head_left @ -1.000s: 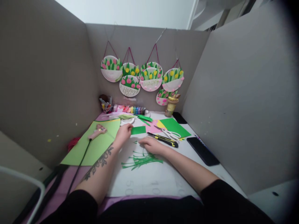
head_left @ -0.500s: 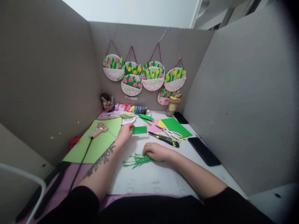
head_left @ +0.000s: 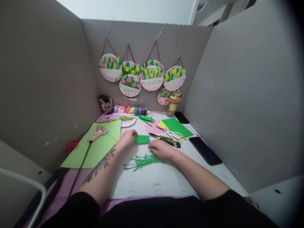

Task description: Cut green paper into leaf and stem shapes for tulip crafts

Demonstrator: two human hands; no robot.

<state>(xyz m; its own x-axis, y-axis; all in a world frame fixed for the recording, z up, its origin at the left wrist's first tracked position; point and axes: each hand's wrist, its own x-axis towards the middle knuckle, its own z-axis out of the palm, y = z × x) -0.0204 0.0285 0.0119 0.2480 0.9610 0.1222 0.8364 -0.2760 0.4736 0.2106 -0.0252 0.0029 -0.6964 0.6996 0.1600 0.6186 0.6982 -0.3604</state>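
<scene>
My left hand [head_left: 129, 138] pinches the left end of a small green paper rectangle [head_left: 142, 139] above the white tabletop. My right hand [head_left: 162, 149] is close to the rectangle's lower right corner, its fingers curled and pressed together. Whatever those fingers may hold is hidden. A loose bunch of thin green paper strips [head_left: 142, 162] lies on the table below, partly behind my right hand. Just beyond that hand are a black and yellow utility knife [head_left: 168, 141] and white-handled scissors [head_left: 174, 135].
At left a glue gun [head_left: 98, 133] rests on light green sheets [head_left: 83, 155]. Green sheets [head_left: 179, 126] and pink paper [head_left: 152, 126] lie ahead. A black phone [head_left: 205, 151] is at right. Paint pots [head_left: 137, 110] line the back. Decorated paper plates [head_left: 152, 84] hang on the grey partition.
My right hand has lifted off the green strips and moved forward toward the rectangle. My left hand has brought the rectangle slightly nearer. The camera view has shifted a little.
</scene>
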